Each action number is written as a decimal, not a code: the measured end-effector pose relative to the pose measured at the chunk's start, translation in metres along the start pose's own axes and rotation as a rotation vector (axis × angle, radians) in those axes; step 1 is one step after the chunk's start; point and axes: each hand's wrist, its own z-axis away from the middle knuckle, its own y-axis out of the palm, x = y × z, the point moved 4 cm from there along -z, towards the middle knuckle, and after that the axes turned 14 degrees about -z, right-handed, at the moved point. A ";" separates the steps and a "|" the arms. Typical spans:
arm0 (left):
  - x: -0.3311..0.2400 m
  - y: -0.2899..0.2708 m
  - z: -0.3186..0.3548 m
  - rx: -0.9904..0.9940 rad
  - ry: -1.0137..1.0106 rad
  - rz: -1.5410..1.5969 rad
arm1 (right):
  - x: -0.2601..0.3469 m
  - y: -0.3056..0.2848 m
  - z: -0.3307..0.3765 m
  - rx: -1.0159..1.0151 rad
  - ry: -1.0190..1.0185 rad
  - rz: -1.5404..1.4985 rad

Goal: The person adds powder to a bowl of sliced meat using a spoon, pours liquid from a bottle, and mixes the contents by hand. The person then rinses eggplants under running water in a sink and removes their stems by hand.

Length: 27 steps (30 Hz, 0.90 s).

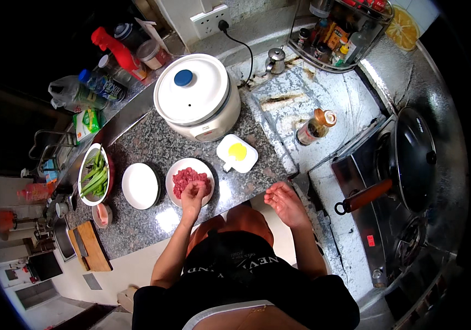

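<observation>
A white plate (pixel 176 168) of chopped red meat (pixel 187 177) sits on the speckled granite counter (pixel 142 225) in front of me. My left hand (pixel 193 194) reaches into the plate, its fingers curled on the near edge of the meat. Whether it grips any pieces I cannot tell. My right hand (pixel 284 202) hovers palm up and empty over the counter's front edge, fingers apart, to the right of the plate.
An empty white plate (pixel 140 186) lies left of the meat, then a bowl of green vegetables (pixel 96 175). A white rice cooker (pixel 196 96), a small white dish with yellow liquid (pixel 237 153) and a sauce bottle (pixel 316 126) stand behind. A lidded wok (pixel 414 159) sits on the stove at right.
</observation>
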 end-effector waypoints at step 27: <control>-0.149 0.278 -0.336 0.399 -0.245 0.144 | -0.011 -0.082 0.060 -0.314 -0.281 -0.462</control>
